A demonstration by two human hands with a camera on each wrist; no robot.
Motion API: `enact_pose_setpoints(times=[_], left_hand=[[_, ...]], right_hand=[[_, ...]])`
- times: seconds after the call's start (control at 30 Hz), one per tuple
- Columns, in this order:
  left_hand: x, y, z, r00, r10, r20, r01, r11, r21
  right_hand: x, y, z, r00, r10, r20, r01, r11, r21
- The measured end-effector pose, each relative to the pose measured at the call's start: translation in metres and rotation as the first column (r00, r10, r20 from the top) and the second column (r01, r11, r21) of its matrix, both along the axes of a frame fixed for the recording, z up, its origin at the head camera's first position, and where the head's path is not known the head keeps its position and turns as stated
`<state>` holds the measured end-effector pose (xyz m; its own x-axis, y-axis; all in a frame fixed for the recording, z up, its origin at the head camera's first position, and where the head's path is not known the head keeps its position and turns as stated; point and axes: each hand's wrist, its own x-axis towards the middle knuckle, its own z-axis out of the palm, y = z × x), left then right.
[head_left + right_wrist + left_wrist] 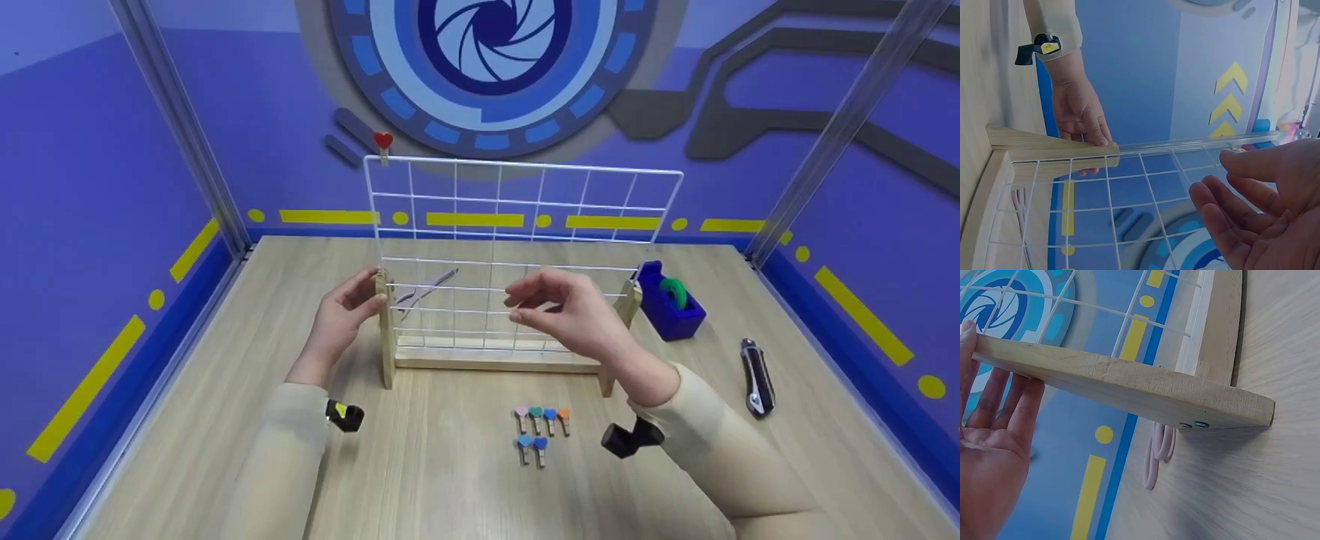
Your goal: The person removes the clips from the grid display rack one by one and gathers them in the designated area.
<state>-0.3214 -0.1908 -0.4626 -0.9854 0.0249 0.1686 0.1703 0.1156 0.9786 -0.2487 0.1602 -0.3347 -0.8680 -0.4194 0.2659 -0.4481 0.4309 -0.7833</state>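
Observation:
A white wire grid point(456, 196) stands upright in a wooden stand point(495, 365). My left hand point(339, 319) holds the stand's left post, thumb on one side and fingers on the other; the left wrist view shows the fingers against the post point(1129, 379). My right hand point(574, 311) hovers before the grid's middle, its fingers loosely bent and apart from the thumb. Nothing shows between them in the right wrist view. A red heart clothespin point(383, 142) is clipped to the grid's top left corner. Several small heart clothespins point(536, 420) lie in two rows in front of the stand.
Behind the grid lie scissors point(429, 291) with pale handles. To the right stands a blue tape dispenser point(671, 319) with green tape point(677, 292). A black utility knife point(757, 379) lies near the table's right side. Blue walls enclose the table.

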Motion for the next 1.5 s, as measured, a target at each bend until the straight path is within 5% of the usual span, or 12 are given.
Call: enact_pose_setpoints(times=[0.83,1.5], left_hand=[[-0.002,0.002,0.0,1.0,0.006,-0.008,-0.006,1.0,-0.018],[-0.001,-0.001,0.0,1.0,0.006,-0.019,-0.007,0.999,-0.048]], right_hand=[[-0.05,-0.056,0.094,0.991,0.025,-0.129,-0.046,0.986,-0.163],[-0.087,-0.122,0.127,0.994,0.029,-0.106,-0.055,0.966,-0.251]])
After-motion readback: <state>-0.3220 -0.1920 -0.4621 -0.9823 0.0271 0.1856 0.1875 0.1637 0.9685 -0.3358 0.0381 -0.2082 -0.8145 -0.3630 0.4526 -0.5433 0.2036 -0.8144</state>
